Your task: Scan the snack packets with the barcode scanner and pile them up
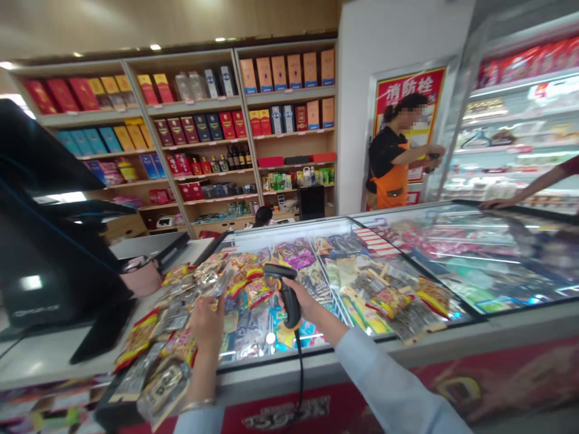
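My right hand (301,299) is wrapped round the handle of a black and yellow barcode scanner (290,307), whose cable hangs down over the freezer's front edge. Left of it, my left hand (207,320) has its fingers closed on a clear snack packet (221,282), partly hidden and blurred. Around that hand lies a heap of snack packets (142,337), some red and yellow, others clear with dark contents. A second pile of packets (393,298) rests on the freezer's glass lid (253,349), to the right of the scanner.
At the left a black checkout screen (40,259) stands on the counter beside a pink cup (141,276). Boxes fill the shelves (203,141) behind. A person in an orange apron (392,181) stands beyond the freezer; another person's hand (493,204) rests on its far right edge.
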Demonstrator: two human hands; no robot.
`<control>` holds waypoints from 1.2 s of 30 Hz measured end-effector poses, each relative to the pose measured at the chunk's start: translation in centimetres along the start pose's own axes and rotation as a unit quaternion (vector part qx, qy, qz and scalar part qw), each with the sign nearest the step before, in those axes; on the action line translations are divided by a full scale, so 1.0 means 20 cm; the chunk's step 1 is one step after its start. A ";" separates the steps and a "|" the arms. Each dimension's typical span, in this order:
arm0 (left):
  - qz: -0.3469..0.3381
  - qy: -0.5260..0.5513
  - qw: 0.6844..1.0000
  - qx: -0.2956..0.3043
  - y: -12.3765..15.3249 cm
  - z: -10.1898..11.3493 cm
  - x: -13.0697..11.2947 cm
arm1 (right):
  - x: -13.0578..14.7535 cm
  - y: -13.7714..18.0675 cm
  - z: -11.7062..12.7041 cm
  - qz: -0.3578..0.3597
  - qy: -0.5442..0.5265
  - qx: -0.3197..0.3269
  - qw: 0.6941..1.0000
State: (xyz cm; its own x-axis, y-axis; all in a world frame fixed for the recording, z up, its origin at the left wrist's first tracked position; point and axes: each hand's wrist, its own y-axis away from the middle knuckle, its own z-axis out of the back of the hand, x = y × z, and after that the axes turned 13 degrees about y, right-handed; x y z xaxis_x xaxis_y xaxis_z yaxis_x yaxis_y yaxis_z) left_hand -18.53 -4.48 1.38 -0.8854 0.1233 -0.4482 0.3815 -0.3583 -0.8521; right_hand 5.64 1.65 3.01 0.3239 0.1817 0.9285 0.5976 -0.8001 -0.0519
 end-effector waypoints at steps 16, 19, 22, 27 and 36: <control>0.106 0.304 0.913 0.252 0.34 -0.42 -1.17 | 0.61 0.73 0.68 0.133 -0.006 -0.219 0.967; 0.076 0.331 0.896 0.287 0.39 -0.60 -1.35 | 0.63 0.89 0.85 0.128 0.009 -0.255 0.958; 0.047 0.355 0.876 0.324 0.46 -0.76 -1.47 | 0.59 0.99 1.00 0.138 0.017 -0.284 0.949; 0.012 0.341 0.887 0.312 0.59 -0.90 -1.49 | 0.48 1.06 1.23 0.170 -0.035 -0.279 0.944; -0.025 0.276 0.881 0.382 0.68 -0.96 -1.46 | 0.37 1.09 1.37 0.268 -0.077 -0.308 0.910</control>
State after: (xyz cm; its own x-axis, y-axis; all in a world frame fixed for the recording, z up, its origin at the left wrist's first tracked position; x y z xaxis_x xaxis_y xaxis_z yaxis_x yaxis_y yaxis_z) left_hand 17.61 4.85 -2.38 -0.5516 0.5124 -0.6582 -0.1320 -0.8327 -0.5378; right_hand 41.21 1.29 -1.26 0.5746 -0.2888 0.7658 -0.1860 -0.9573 -0.2214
